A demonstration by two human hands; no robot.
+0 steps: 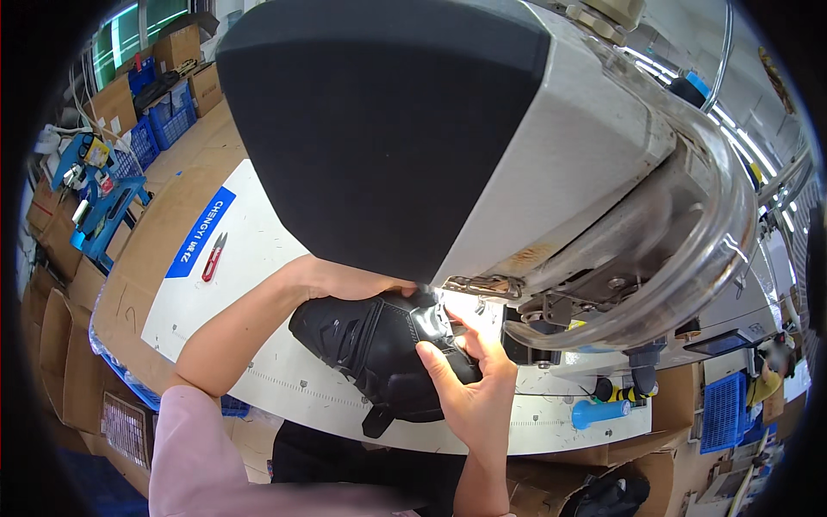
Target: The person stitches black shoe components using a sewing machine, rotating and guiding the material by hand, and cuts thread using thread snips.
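View from above of a sewing station. A large industrial sewing machine (pixel 482 129) with a grey-white body and a matt black end face fills the upper middle of the view; its clear curved plastic guard (pixel 689 258) arcs around the needle area on the right. Under the machine head, on the white table (pixel 250 250), lies a black shoe upper of stitched synthetic panels (pixel 370 345), its right end brightly lit by the machine's lamp and its loose black strap end hanging toward the near table edge.

The left hand (pixel 345 280) comes in from the lower left on a bare forearm with a pink sleeve (pixel 194 457) at the elbow. It rests on the far edge of the shoe upper, just at the lower rim of the black end face; its fingers are partly hidden by the machine, so how its grip stands cannot be told. The right hand (pixel 469 383) rises from the lower edge, palm toward the camera, its grip closed on the near right part of the shoe upper with the thumb pressed flat on top of the material and the fingers reaching toward the lit needle area.

Farther left on the table lie small red-handled thread snips (pixel 214 257), well apart from the hands, beside a blue label strip (pixel 200 233). A light-blue cylindrical object (pixel 599 412) lies near the table's right front edge. Brown cardboard boxes (pixel 60 345) and blue plastic crates (pixel 168 125) stand around the table.
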